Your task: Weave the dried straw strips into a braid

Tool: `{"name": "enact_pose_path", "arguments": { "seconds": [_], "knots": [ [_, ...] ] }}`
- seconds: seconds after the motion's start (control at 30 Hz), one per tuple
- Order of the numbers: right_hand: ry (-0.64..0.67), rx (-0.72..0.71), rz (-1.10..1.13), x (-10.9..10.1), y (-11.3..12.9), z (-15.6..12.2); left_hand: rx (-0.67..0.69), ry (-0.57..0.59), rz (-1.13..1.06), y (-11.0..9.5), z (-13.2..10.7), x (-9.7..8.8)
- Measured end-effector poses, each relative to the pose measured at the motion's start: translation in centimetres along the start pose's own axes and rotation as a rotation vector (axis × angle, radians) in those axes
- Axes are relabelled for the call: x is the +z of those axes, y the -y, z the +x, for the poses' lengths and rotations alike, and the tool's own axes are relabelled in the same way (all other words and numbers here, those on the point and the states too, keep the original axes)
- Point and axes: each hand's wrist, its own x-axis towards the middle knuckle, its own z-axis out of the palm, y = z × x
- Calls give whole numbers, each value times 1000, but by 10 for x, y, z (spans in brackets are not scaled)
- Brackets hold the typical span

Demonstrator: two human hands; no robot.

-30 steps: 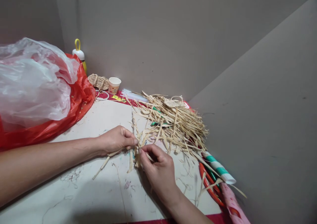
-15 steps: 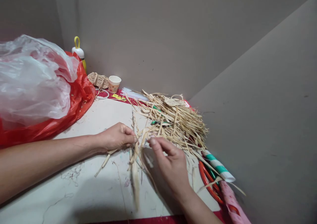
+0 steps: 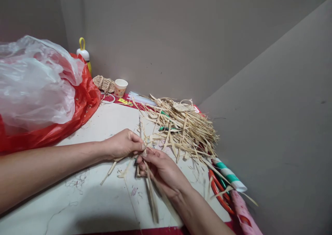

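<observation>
Several dry straw strips (image 3: 151, 191) run between my two hands over the white board (image 3: 103, 204), their loose ends hanging toward the near edge. My left hand (image 3: 127, 145) is closed, pinching the strips between thumb and forefinger. Close against it on the right, my right hand (image 3: 162, 165) is also closed on the strips, palm partly turned up. Its fingers hide part of the straw. One stiff strip (image 3: 109, 172) sticks out below my left hand. Just beyond my hands lies a large heap of straw (image 3: 192, 127), with green bits among it.
White and red plastic bags (image 3: 38, 89) bulge at the left. Along the wall stand a bottle (image 3: 83, 53), a woven straw piece (image 3: 104, 84) and a paper cup (image 3: 120, 88). At right lie orange-handled scissors (image 3: 219, 191), a green-striped roll (image 3: 230, 176) and a pink roll (image 3: 243, 210).
My right hand has moved left and closed on the strips beside my left hand. The hanging ends have swung to the right. My left hand keeps its pinch.
</observation>
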Motion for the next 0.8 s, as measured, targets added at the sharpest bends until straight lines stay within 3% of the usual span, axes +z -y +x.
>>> {"name": "enact_pose_path", "arguments": {
  "seconds": [0.27, 0.4, 0.6, 0.8],
  "knots": [
    [-43, 75, 65, -1, 7, -1, 74, -58, 202, 4, 0, -3],
    [-49, 97, 18, -3, 6, -1, 79, -39, 255, 2, -2, -3],
    [57, 187, -50, -9, 8, -1, 105, 18, 304, -9, -6, -1],
    [36, 186, 5, -11, 6, 0, 132, 30, 471, -15, -7, -4]
  ]
}}
